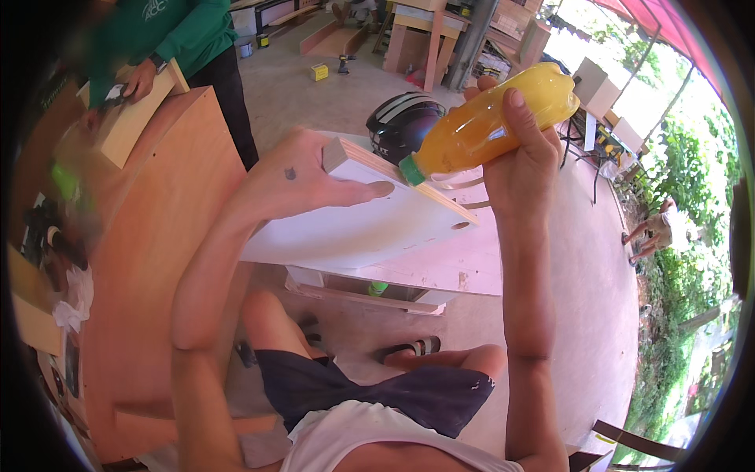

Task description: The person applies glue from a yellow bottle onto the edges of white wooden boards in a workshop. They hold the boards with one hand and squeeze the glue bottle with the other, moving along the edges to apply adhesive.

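Note:
My left hand [307,177] grips the near-left corner of a white-faced plywood panel [354,230], its thumb on the white face and the fingers behind the edge. The panel stands tilted on a low pale work surface [466,277]. In my right hand [525,135] is a clear plastic bottle of yellow-orange glue or similar liquid [478,130], tipped with its green cap [412,170] down against the panel's raw plywood edge. The cap looks closed, and no bead of liquid can be made out. A round hole [460,225] shows near the panel's right end.
A large brown plywood box [159,236] stands at left; beyond it a person in a green sweater [194,35] handles a wooden piece [141,124]. A black helmet [404,124] sits behind the panel. A cordless drill [345,64] and yellow box [319,72] stand on the floor.

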